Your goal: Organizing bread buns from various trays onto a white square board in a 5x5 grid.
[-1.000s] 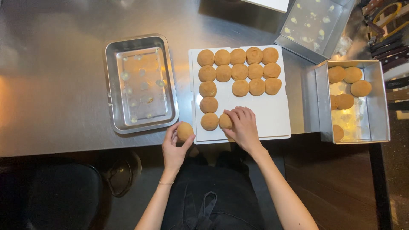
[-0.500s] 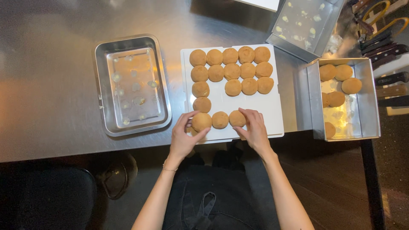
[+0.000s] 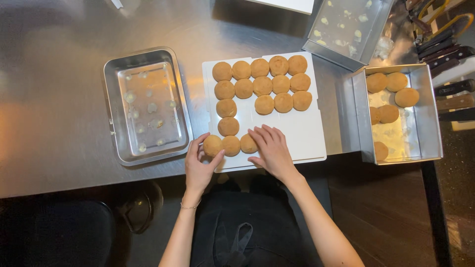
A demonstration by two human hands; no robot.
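- Left hand (image 3: 199,167) is at the near-left corner of the white board (image 3: 302,136), fingers curled round the end bun (image 3: 213,146), thumb on its right side and fingertips on its left, pinching it lightly.
- That end bun sits right at the board's front-left edge, touching the next bun (image 3: 231,145) in the front row.
- Right hand (image 3: 271,151) lies palm down on the board, fingers stretched out and close together, their tips against the third bun (image 3: 248,143) of that row.
- So the front row reads three round golden-brown buns side by side, between the two hands.
- Behind them, a column of buns runs up the board's left side, and the far end holds the packed block of buns (image 3: 269,84), rows touching one another.
- The board's right-front part is bare white.
- Off to the left on the steel surface (image 3: 49,99), a shallow metal tray (image 3: 146,105) with only pale greasy spots in it, well apart from the hands.
- To the right, a deep metal pan (image 3: 429,113) with a handful of buns lying on paper, near the board's right edge.
- Farther back, another metal pan (image 3: 346,27) stands tilted, with pale spots inside.
- Dark apron (image 3: 237,227) below, a thin bracelet at the left wrist.
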